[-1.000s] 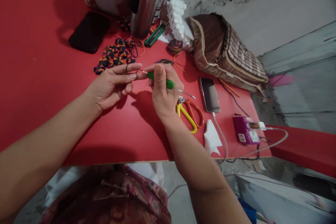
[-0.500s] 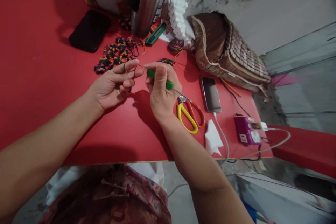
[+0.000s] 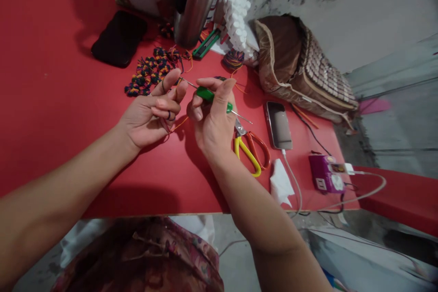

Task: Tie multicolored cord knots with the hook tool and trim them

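A crochet hook [image 3: 204,94] with a green grip is held in my right hand [image 3: 215,118], its thin metal tip reaching left to my left fingertips. My left hand [image 3: 147,114] is closed on dark and orange yarn [image 3: 181,123]; strands loop round its fingers and trail toward my right hand. The stitch at the hook's tip is too small to make out. Beyond my left hand lies a heap of crocheted pieces [image 3: 147,73] in black, orange and purple. Scissors [image 3: 251,148] with one yellow and one red handle rest beside my right wrist.
Behind the hands stand a metal flask [image 3: 193,13], a green box cutter [image 3: 206,44] and a yarn ball [image 3: 233,58]. A black case [image 3: 119,39] lies at the left. At the right are a phone [image 3: 278,125] on a cable, a tissue [image 3: 281,183], a purple power adapter [image 3: 325,173] and a brown cushion [image 3: 301,59].
My right hand has turned and moved slightly right with the hook. The left fingers have curled and shifted, and the orange yarn below them shows more. The whole view has shifted a little.
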Demonstrator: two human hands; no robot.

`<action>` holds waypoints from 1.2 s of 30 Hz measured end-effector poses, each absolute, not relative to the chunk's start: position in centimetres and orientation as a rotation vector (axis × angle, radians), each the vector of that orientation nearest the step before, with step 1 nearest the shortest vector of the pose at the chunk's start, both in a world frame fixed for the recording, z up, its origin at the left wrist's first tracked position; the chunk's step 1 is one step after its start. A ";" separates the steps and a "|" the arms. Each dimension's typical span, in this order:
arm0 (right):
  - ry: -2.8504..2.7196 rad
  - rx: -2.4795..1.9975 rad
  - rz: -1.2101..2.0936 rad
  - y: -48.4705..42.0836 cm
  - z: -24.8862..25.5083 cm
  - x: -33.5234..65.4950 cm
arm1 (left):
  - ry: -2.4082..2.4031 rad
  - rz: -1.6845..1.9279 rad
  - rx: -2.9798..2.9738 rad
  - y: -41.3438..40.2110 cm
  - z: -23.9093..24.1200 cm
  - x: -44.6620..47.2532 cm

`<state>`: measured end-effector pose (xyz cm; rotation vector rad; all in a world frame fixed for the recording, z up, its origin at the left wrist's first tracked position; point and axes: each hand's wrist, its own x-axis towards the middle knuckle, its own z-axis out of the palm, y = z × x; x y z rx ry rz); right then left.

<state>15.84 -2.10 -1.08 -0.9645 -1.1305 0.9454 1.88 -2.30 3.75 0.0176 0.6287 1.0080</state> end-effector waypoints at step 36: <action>-0.876 -0.898 1.156 -2.8 0.6 15.6 | 0.513 1.052 -0.050 -2.8 3.9 2.4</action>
